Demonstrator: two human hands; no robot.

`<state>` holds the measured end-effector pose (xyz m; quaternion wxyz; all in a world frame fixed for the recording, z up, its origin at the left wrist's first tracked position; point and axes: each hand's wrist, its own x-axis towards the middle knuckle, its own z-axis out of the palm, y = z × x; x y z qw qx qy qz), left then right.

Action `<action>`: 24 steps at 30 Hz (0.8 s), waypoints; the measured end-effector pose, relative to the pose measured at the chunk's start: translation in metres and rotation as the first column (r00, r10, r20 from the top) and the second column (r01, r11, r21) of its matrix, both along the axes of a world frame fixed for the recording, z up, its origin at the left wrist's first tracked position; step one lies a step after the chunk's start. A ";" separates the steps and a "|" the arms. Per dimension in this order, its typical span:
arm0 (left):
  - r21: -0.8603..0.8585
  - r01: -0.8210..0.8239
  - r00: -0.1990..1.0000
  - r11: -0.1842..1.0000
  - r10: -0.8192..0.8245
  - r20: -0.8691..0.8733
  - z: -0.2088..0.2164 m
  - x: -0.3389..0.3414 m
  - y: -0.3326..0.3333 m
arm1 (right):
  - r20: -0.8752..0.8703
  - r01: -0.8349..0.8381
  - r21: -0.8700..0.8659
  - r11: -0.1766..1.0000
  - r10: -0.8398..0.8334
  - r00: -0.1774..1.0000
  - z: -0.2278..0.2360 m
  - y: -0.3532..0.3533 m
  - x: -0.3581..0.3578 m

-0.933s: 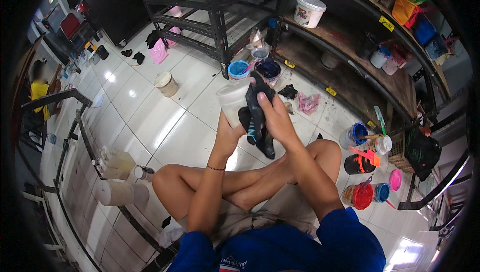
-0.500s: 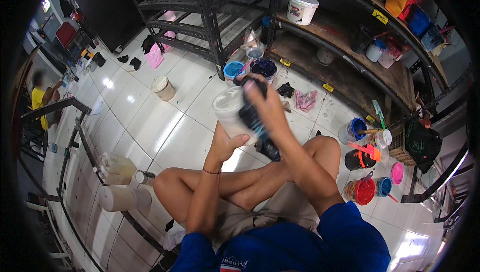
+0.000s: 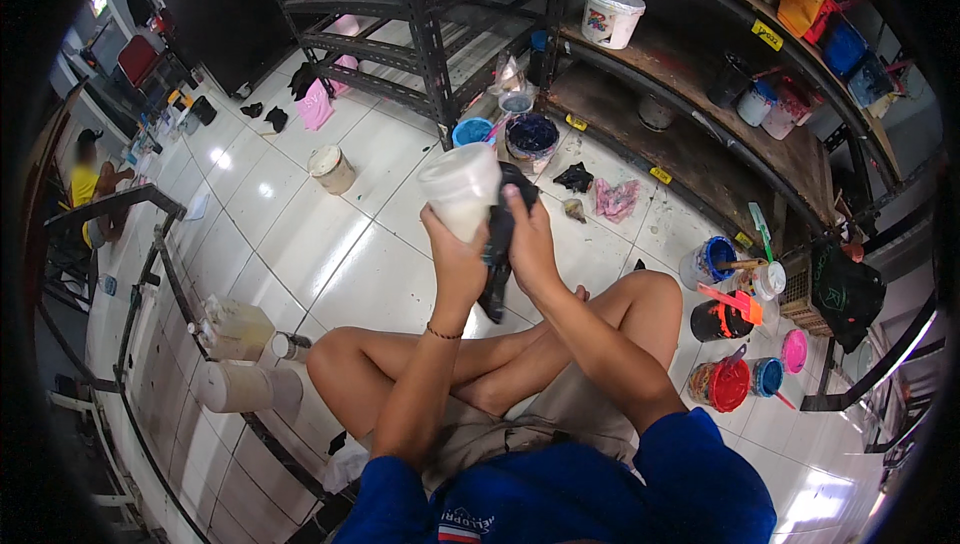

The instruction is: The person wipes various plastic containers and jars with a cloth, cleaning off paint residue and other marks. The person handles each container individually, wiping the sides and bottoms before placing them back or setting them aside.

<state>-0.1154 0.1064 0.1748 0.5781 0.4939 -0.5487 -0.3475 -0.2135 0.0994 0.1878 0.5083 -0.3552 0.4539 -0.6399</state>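
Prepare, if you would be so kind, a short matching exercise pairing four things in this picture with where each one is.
Things:
1. pale container
2. black cloth
3. white bucket
4. red paint tub

Places:
A. on a shelf
B. in the right hand
C. on the floor, beside a smaller blue paint tub
D. in the left hand

Right pairs: 1-D, 2-B, 3-A, 4-C.
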 end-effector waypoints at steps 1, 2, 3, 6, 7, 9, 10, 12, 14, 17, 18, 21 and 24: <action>-0.079 0.029 0.999 0.996 -0.031 -0.031 -0.002 -0.004 0.002 | 0.287 -0.058 0.032 0.998 0.046 0.957 -0.009 -0.007 -0.005; -0.159 0.055 0.996 0.986 -0.065 -0.059 -0.005 -0.006 0.004 | 0.551 -0.123 0.047 0.991 0.077 0.831 -0.023 -0.017 -0.013; -0.130 0.098 0.991 0.987 -0.085 0.104 0.001 -0.004 0.007 | 0.780 -0.235 -0.163 0.958 0.271 0.564 -0.039 -0.021 -0.023; 0.026 0.228 0.950 0.973 -0.228 0.214 0.035 0.007 0.014 | 0.782 -0.423 -0.194 0.885 0.400 0.478 -0.025 -0.021 -0.038; -0.046 0.324 0.902 0.945 -0.294 0.316 0.031 0.016 0.001 | 0.769 -0.418 -0.154 0.895 0.374 0.518 -0.021 -0.021 -0.038; -0.042 0.411 0.911 0.911 -0.409 0.050 0.035 0.014 0.003 | 0.733 -0.396 -0.079 0.915 0.323 0.599 -0.008 -0.022 -0.037; -0.052 0.454 0.885 0.889 -0.457 -0.085 0.037 0.011 0.003 | 0.558 -0.235 -0.049 0.971 0.221 0.799 -0.002 -0.018 -0.033; -0.047 0.335 0.938 0.941 -0.338 -0.080 0.031 0.007 -0.002 | 0.122 0.115 -0.111 0.987 -0.102 0.987 0.016 -0.005 -0.022; -0.053 0.208 0.977 0.977 -0.205 0.049 0.032 0.018 -0.006 | -0.371 0.118 -0.490 0.864 -0.329 0.868 0.030 0.008 0.002; -0.023 0.265 0.959 0.964 -0.262 0.107 0.045 0.012 -0.002 | -0.260 0.117 -0.335 0.935 -0.211 0.942 0.032 0.007 -0.012; 0.004 0.280 0.955 0.960 -0.279 0.105 0.046 0.013 0.000 | -0.186 0.025 -0.152 0.988 -0.053 0.981 0.034 0.004 -0.022; 0.063 0.370 0.922 0.927 -0.358 -0.146 0.046 0.011 0.002 | -0.052 -0.014 0.007 1.000 0.014 0.999 0.038 -0.004 -0.032; -0.079 0.346 0.933 0.935 -0.334 0.136 0.029 0.009 -0.005 | -0.429 0.046 -0.325 0.945 -0.190 0.883 0.039 -0.003 -0.025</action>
